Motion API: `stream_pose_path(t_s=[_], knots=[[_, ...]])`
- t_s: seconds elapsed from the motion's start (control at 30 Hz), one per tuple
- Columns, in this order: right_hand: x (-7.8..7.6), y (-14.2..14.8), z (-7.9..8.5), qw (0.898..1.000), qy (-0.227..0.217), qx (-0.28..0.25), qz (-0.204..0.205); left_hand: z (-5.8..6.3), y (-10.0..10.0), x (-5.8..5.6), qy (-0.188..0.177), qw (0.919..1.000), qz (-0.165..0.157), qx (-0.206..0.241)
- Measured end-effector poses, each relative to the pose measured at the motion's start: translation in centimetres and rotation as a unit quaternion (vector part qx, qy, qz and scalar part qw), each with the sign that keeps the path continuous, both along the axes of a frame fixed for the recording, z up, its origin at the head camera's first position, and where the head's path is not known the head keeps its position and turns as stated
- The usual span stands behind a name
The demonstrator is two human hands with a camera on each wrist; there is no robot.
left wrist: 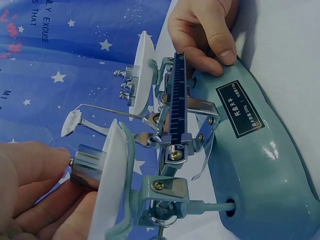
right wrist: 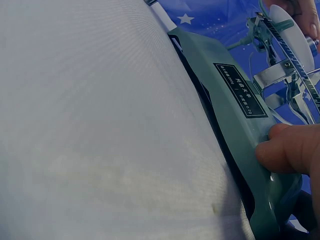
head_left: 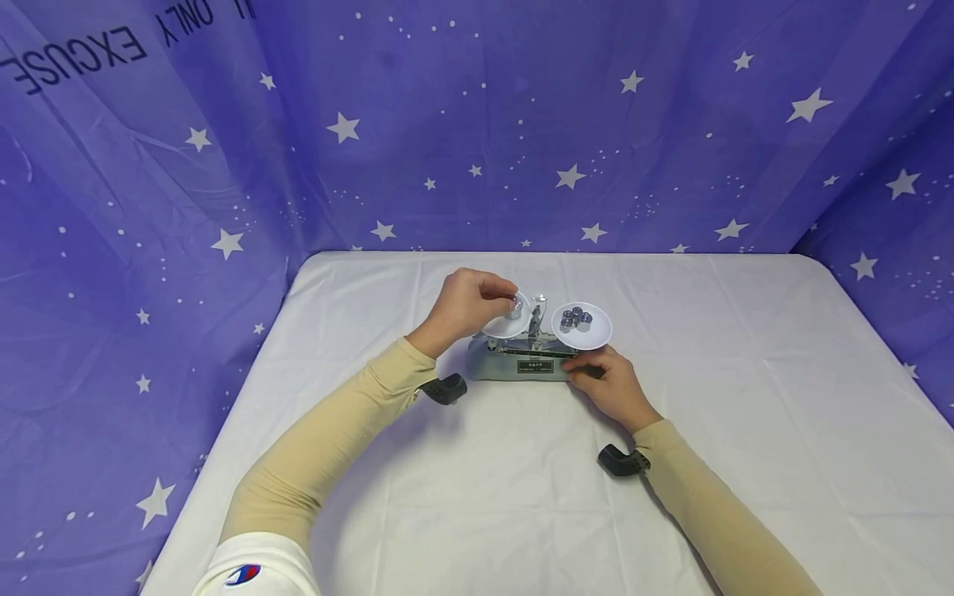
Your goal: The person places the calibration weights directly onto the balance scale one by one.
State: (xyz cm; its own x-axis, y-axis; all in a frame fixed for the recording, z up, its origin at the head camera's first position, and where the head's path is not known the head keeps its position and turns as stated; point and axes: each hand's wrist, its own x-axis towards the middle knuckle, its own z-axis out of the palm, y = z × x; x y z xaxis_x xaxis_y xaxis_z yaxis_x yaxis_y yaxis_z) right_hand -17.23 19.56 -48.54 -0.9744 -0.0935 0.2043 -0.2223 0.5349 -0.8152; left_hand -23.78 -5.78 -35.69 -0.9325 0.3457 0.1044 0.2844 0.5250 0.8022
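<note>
A green balance scale [head_left: 495, 366] with a graduated beam [left wrist: 177, 100] and two white pans stands on the white-covered table. Over the left pan [head_left: 501, 329], my left hand [head_left: 469, 303] pinches the knob of a shiny cylindrical weight [left wrist: 89, 166]. That weight is at the pan's surface; whether it bears fully on it I cannot tell. On the right pan [head_left: 599, 333] several smaller metal weights [head_left: 575, 317] stand in a cluster. My right hand [head_left: 611, 385] grips the right end of the scale's base, its thumb [right wrist: 275, 156] on the front face and other fingers partly hidden.
Purple star-printed cloth [head_left: 522, 124] hangs behind the table and at its sides. White cloth [head_left: 514, 497] covers the tabletop in front of the scale. A black curved piece [head_left: 445, 389] juts from the left wrist, another [head_left: 622, 461] from the right.
</note>
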Motion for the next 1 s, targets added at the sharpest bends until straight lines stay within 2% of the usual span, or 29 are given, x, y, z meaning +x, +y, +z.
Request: stream_pose_path(t_s=[0.27, 0.47, 1.0], knots=[[0.1, 0.1, 0.1, 1.000, 0.001, 0.000, 0.002, -0.2, -0.1, 0.0, -0.005, 0.9998, -0.011, -0.017], [0.0, 0.1, 0.1, 1.000, -0.010, -0.004, 0.002, -0.7, -0.5, 0.3, -0.004, 0.9994, -0.004, -0.033], [0.1, 0.1, 0.2, 1.000, -0.019, -0.016, 0.008, -1.5, -1.7, 0.3, -0.015, 0.9995, 0.011, -0.026]])
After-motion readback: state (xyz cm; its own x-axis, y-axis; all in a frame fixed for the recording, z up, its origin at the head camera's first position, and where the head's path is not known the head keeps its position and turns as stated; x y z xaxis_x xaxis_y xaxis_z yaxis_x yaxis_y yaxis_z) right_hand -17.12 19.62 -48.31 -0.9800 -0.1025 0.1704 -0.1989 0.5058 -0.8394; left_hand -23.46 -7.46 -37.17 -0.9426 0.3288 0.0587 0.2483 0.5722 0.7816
